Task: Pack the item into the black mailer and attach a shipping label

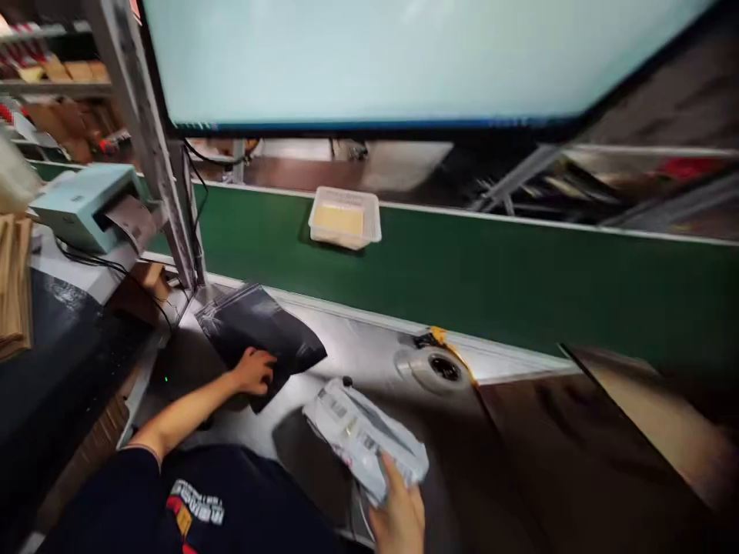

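Note:
My left hand (254,371) rests on a stack of black plastic mailer bags (259,327) lying on the metal worktop (358,350); its fingers are curled on the top bag's near edge. My right hand (399,514) holds up a clear plastic packet (363,435) with printed labels, gripping its lower right end. The packet hangs just above the worktop, to the right of the black bags.
A green conveyor belt (490,269) runs behind the worktop and carries a clear plastic tray (345,218). A label printer (86,204) sits at the left beside a metal post (155,154). A large screen (375,54) hangs above. Brown cardboard (606,446) lies at the right.

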Motion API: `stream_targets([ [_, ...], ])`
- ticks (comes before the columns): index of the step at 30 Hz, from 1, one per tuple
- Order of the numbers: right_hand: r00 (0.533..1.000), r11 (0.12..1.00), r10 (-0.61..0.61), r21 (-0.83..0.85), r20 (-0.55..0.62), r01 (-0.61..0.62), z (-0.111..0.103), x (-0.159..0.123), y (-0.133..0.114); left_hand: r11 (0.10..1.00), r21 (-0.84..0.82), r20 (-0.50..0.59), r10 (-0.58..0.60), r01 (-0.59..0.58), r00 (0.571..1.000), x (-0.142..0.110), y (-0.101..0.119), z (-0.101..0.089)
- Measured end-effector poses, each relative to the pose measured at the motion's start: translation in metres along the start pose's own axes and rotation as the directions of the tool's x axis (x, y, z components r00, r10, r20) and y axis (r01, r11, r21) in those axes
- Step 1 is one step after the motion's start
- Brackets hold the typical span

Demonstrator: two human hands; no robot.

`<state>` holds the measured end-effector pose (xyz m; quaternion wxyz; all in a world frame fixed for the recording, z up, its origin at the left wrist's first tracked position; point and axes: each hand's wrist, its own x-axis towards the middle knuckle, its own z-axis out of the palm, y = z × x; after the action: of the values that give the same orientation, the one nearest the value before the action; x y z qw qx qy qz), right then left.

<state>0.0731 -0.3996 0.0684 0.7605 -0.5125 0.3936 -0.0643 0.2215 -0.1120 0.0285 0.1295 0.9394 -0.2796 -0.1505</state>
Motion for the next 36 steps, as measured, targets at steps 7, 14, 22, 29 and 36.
stream_targets([
  [7, 0.977, 0.968, -0.024, 0.240, -0.214, 0.076, -0.012, 0.002, 0.013, 0.944, 0.007, -0.089, -0.327, 0.329, 0.941, 0.040, 0.035, 0.061],
  [14, 0.984, 0.971, 0.170, 0.177, -0.049, -0.159, -0.005, -0.021, 0.065, 0.937, 0.012, -0.108, -0.347, 0.350, 0.932, -0.005, -0.006, 0.079],
  [22, 0.948, 0.993, 0.113, -0.017, 0.298, -0.113, 0.033, 0.048, 0.031, 0.980, 0.033, -0.090, -0.191, 0.195, 0.977, -0.017, -0.048, 0.052],
  [29, 0.902, 0.972, 0.235, -0.072, 0.363, -0.225, 0.069, 0.071, 0.057, 0.978, -0.063, -0.113, -0.204, 0.198, 0.972, -0.025, -0.053, 0.052],
  [36, 0.813, 0.942, 0.334, -0.195, 0.476, -0.273, 0.049, 0.052, 0.076, 0.972, -0.133, -0.081, -0.205, 0.194, 0.975, -0.033, -0.066, 0.039],
])
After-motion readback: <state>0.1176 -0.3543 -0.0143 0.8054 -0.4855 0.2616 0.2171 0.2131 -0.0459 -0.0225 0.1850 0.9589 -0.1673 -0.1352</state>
